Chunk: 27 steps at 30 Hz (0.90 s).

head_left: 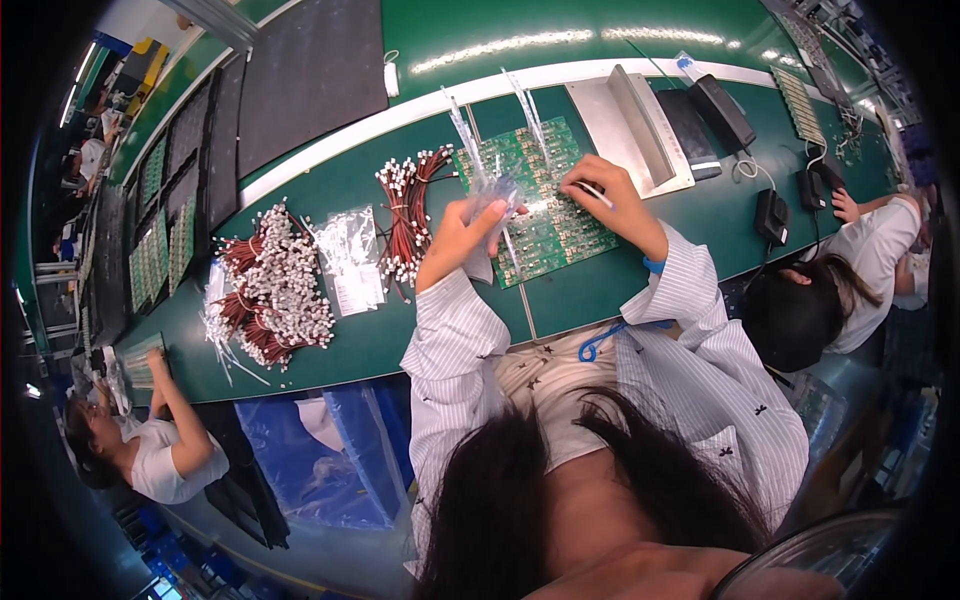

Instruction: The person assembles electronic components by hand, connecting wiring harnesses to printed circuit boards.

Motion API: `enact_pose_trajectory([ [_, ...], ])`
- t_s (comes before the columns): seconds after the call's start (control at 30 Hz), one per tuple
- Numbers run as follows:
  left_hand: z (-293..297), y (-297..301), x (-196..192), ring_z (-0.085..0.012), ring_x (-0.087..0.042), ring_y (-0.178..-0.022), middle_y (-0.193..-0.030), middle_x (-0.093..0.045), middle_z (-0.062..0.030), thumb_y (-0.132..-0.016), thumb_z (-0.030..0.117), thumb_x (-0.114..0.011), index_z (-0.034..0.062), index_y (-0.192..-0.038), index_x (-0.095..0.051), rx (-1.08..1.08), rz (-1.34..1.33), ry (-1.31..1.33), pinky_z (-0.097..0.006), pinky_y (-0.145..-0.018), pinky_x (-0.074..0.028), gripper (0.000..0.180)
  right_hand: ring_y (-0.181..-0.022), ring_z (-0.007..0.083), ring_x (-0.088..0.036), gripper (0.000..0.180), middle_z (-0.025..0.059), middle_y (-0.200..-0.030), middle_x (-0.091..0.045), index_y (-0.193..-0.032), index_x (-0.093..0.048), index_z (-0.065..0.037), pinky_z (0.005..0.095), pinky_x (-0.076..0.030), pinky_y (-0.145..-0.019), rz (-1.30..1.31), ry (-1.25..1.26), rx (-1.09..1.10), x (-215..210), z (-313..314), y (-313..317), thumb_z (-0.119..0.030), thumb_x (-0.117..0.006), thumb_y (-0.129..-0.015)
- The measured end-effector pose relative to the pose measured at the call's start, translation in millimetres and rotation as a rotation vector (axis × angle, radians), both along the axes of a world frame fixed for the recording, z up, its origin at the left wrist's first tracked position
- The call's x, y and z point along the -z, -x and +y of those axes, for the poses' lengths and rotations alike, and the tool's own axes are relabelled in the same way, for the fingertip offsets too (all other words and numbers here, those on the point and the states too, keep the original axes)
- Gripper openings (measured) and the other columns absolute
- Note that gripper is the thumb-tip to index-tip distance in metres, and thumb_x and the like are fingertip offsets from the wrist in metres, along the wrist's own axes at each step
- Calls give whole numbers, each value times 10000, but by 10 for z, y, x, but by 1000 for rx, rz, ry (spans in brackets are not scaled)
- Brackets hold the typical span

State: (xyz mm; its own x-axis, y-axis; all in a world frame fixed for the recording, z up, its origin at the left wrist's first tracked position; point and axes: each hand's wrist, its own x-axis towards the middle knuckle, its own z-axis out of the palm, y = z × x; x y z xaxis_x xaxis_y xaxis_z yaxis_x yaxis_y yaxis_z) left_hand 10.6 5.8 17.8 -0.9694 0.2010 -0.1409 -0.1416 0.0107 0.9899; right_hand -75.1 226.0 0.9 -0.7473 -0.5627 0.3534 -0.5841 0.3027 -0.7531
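Note:
My left hand (455,238) is closed on a crumpled clear plastic bag (497,197) over the left part of a panel of green circuit boards (560,238). My right hand (612,200) is pinched above the panel's right part, with a thin white stick (597,194) lying across its fingers. The fingertips are too small to show whether they also hold a tiny part. Long clear strips (530,115) lie across the panel and reach past its far edge.
Left of the panel lie a bundle of red-brown wires with white connectors (408,215), a clear bag of white parts (350,262) and a large wire heap (270,285). A metal tray (625,130) and black adapter (722,112) stand right. Co-workers (170,450) sit on both sides.

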Motion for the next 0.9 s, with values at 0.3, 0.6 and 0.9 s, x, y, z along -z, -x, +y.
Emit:
enact_pose_trajectory([
  [0.3,-8,-1,-12,-37,-402,-462,-513,-451,36,-856,352,-477,15,-927,-622,-2,9,-13,-185,-460,-296,374,-574,141,-499,63,55,-715,-529,-778,-594,-16,241,-389,-516,-34,-61,5,45,-55,-19,-28,-618,-721],
  [0.6,-19,2,14,-37,-407,-462,-518,-459,31,-855,350,-480,11,-926,-620,0,27,-18,-183,-453,-300,374,-587,150,-517,60,52,-740,-548,-778,-593,-15,240,-402,-517,99,22,-3,56,-65,-19,-2,-605,-721],
  [0.9,-24,-9,13,-37,-408,-461,-523,-464,31,-855,350,-485,11,-932,-619,-7,3,-31,-182,-451,-300,373,-692,223,-537,69,52,-745,-548,-759,-583,-48,298,-447,-582,235,-100,13,35,-67,-44,-44,-613,-697],
])
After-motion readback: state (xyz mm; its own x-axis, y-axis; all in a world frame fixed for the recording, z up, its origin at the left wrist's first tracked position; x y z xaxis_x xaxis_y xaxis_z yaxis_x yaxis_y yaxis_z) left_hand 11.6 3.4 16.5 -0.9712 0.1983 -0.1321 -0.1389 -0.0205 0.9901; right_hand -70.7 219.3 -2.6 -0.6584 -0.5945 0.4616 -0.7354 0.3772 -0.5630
